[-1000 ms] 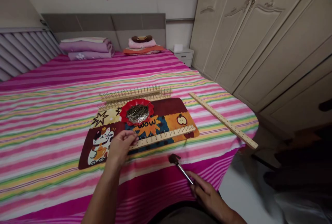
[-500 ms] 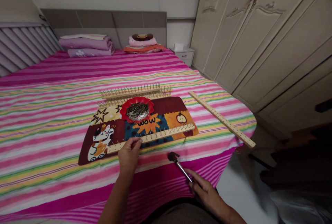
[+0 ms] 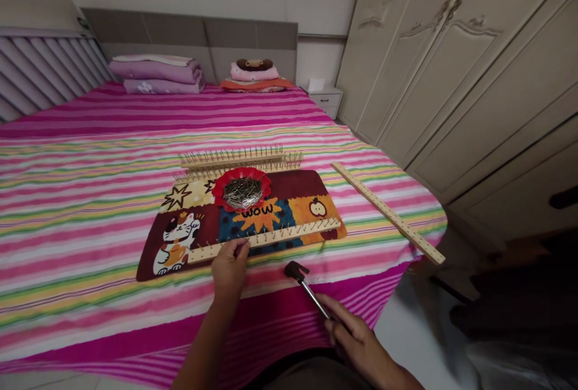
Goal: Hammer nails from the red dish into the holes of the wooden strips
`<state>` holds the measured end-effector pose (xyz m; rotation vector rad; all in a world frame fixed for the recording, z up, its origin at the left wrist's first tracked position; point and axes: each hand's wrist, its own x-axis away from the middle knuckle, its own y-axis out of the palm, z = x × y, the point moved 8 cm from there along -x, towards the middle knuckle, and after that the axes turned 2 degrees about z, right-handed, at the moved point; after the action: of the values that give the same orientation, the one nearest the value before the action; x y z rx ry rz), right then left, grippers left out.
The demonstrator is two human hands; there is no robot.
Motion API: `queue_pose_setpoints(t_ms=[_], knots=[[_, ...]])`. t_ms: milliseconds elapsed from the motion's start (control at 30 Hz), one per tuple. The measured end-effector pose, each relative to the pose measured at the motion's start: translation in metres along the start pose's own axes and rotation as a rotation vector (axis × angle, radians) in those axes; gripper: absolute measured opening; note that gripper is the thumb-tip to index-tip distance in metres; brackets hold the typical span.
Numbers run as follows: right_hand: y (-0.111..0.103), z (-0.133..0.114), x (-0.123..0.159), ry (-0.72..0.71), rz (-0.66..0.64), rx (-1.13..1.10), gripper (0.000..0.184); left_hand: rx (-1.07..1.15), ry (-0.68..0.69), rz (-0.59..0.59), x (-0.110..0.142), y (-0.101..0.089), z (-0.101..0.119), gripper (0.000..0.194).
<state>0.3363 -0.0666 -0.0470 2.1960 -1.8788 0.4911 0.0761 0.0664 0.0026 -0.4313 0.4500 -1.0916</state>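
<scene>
My left hand [image 3: 230, 266] is over a wooden strip [image 3: 293, 233], its thumb and forefinger pinched together at the strip's near side. What sits between those fingertips is too small to make out. Several nails stand up from the strip on both sides of the hand, some leaning. My right hand [image 3: 350, 330] grips the handle of a hammer [image 3: 311, 297]; its dark head is above the bed's front edge, apart from the strip. Beyond the strip, a red scalloped bowl [image 3: 218, 197] holds a heap of loose nails [image 3: 242, 192]. Under both lies a patterned mat [image 3: 289, 194].
Behind the bowl lie nail-studded wooden strips [image 3: 235, 158], points or heads upward. Another wooden strip [image 3: 383, 209] with holes rests at the right on the striped bedspread [image 3: 90, 197]. Folded bedding [image 3: 158, 74] is stacked by the headboard; a wardrobe [image 3: 428, 65] stands at the right.
The hammer head has shifted slightly left, with my right hand following. My left hand keeps its pinch at the strip. The whole view has moved a little.
</scene>
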Motion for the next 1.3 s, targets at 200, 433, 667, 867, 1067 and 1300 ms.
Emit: queue_pose_setpoints(t_ms=[200, 433, 667, 867, 1067, 1300], knots=[[0.029, -0.061, -0.009, -0.001, -0.028, -0.136, 0.058, -0.018, 0.092, 0.008, 0.001, 0.005, 0.001, 0.021], [0.056, -0.110, -0.037, -0.036, -0.045, -0.178, 0.054, -0.035, 0.104, 0.012, 0.002, 0.008, -0.004, 0.018], [0.060, -0.100, -0.042, -0.007, -0.071, -0.060, 0.050, -0.025, 0.141, 0.027, 0.002, 0.007, -0.005, 0.018], [0.040, -0.079, -0.018, -0.058, -0.138, -0.029, 0.052, -0.017, 0.134, -0.005, 0.002, 0.008, -0.006, 0.020], [0.011, -0.004, -0.016, 0.044, -0.111, -0.046, 0.057, -0.063, 0.160, 0.055, -0.004, -0.023, 0.012, 0.024], [-0.007, 0.049, -0.022, 0.059, 0.019, -0.167, 0.061, -0.360, 0.238, 0.055, -0.072, -0.030, 0.056, 0.023]])
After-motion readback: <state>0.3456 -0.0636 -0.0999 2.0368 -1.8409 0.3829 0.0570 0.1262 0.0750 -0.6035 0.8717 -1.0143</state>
